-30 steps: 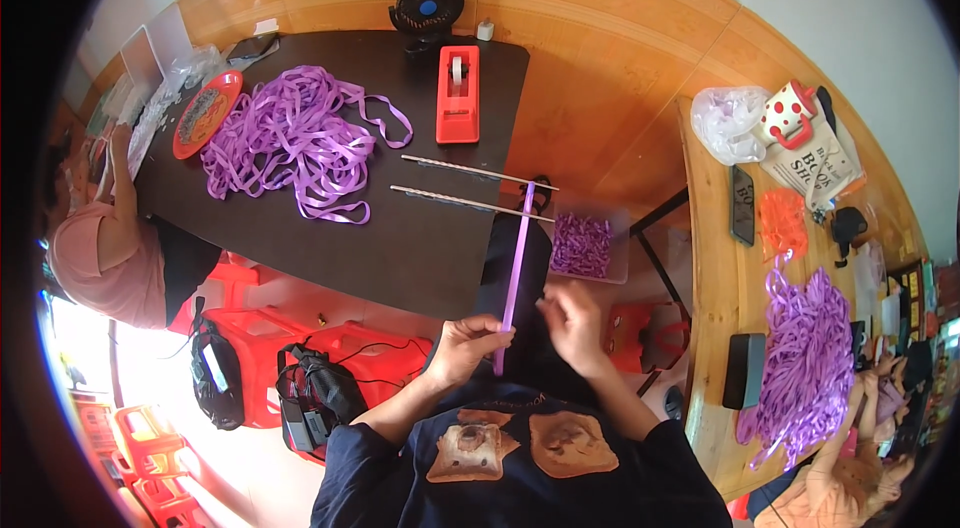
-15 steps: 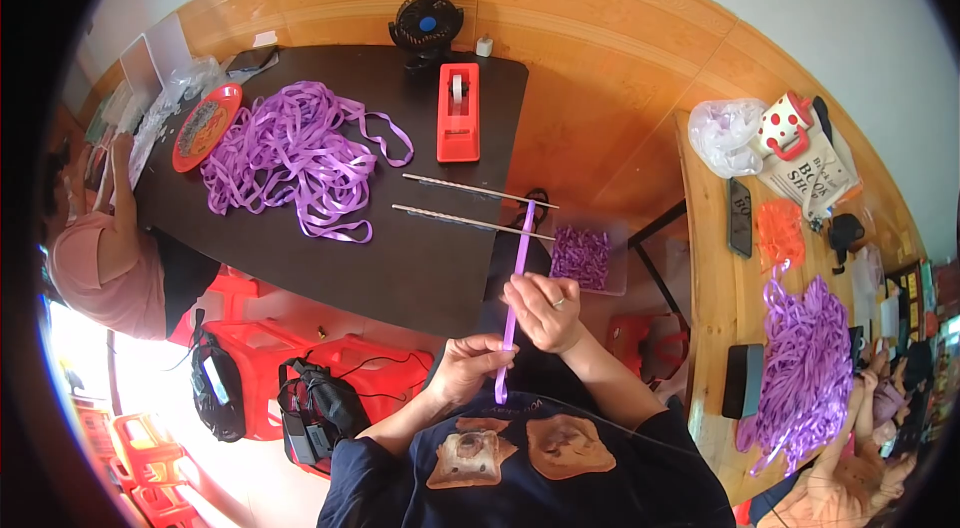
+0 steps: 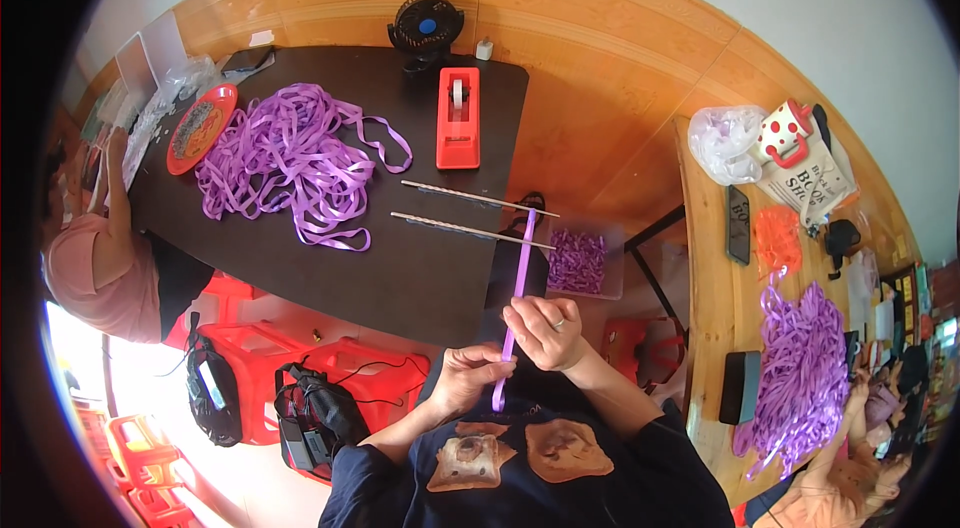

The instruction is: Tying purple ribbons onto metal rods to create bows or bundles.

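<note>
A purple ribbon (image 3: 523, 263) runs from the far one of two thin metal rods (image 3: 480, 196) down past the near rod (image 3: 470, 230) to my body. Both rods stick out over the right edge of the dark table. Thumb and fingers of my left hand (image 3: 468, 378) pinch the ribbon near its lower end, which hangs below. Just above, my right hand (image 3: 546, 332) has its fingers curled in on the same ribbon. Under the rod tips, a clear plastic bin (image 3: 611, 280) holds many short purple ribbon pieces (image 3: 577, 261).
On the dark table (image 3: 410, 293) lie a heap of purple ribbon (image 3: 290, 163), a red tape dispenser (image 3: 458, 118), a black fan (image 3: 426, 25) and a red plate (image 3: 203, 128). A wooden table (image 3: 712, 328) at right bears more ribbon (image 3: 800, 368). Co-workers sit at both sides; red stools stand lower left.
My right hand's fingers have curled in on the ribbon, and the hand has dropped slightly. My left hand keeps its pinch near the lower end, a little lower in view.
</note>
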A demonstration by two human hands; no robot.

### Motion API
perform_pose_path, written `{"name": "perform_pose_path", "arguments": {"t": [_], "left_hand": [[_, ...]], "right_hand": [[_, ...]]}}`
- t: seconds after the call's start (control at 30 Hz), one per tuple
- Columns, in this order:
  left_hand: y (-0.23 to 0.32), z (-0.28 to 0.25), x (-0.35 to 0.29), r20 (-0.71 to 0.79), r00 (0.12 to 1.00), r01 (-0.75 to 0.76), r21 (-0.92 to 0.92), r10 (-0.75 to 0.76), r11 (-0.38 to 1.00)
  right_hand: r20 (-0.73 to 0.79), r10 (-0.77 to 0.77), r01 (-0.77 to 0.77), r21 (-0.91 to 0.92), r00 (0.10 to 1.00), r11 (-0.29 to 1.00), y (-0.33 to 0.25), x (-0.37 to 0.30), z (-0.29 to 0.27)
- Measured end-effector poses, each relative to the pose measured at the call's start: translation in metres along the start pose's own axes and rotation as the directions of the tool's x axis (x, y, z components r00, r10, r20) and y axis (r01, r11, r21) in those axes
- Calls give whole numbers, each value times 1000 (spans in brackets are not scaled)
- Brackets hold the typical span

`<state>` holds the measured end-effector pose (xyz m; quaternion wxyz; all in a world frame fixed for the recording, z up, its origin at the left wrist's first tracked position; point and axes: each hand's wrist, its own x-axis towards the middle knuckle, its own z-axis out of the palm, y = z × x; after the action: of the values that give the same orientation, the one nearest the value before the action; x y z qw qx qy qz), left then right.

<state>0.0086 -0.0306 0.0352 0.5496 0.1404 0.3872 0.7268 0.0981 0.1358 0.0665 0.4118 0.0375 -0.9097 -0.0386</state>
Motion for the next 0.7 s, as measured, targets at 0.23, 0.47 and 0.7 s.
{"name": "perform_pose_path", "arguments": {"t": [0.23, 0.47, 0.7], "left_hand": [[3, -2, 0, -3, 996, -92, 174, 94, 980], [-2, -5, -1, -28, 995, -94, 160, 100, 983], [-2, -5, -1, -36, 995, -93, 129, 98, 987]], "right_hand": [[-76, -23, 21, -28, 997, 999, 1, -5, 5], [-103, -33, 32, -12, 994, 999, 0, -5, 5], [-114, -20, 19, -12, 993, 1000, -2, -7, 5]]}}
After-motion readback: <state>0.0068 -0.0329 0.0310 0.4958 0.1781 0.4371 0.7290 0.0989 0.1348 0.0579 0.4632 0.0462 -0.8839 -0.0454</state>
